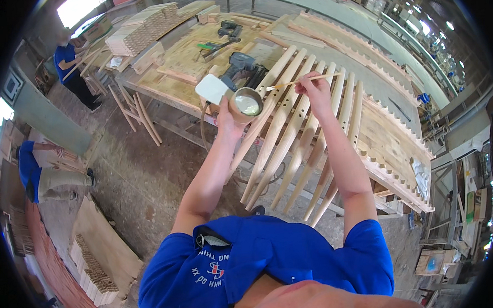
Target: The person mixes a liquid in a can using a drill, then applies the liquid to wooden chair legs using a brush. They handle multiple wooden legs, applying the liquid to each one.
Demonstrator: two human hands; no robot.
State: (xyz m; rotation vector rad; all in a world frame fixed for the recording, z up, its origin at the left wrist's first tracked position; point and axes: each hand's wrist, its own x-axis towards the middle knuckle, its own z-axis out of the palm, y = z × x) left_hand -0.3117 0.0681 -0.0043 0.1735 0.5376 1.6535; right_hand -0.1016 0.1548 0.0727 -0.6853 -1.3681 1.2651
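My left hand [227, 122] is wrapped round a round cup [237, 112] with pale, whitish liquid [247, 105] inside, its open top facing up. A white rounded-square piece [212, 89] shows beside the cup; whether my fingers touch it I cannot tell. Pinched in my right hand [315, 90] is a slim wooden brush [287, 84], its pale tip pointing left toward the cup. Under it, several tapered wooden legs [281, 128] lie side by side, their lower ends sticking out past the table edge. Small dark holes dot their upper parts.
Behind the cup lies a grey-black nail gun [242, 68], with another power tool [229, 28] farther back. A hose [204, 128] hangs by the table edge. Notched wooden rails [397, 124] lie at right, stacked wood [139, 35] far left. Two people [67, 60] in blue work at left.
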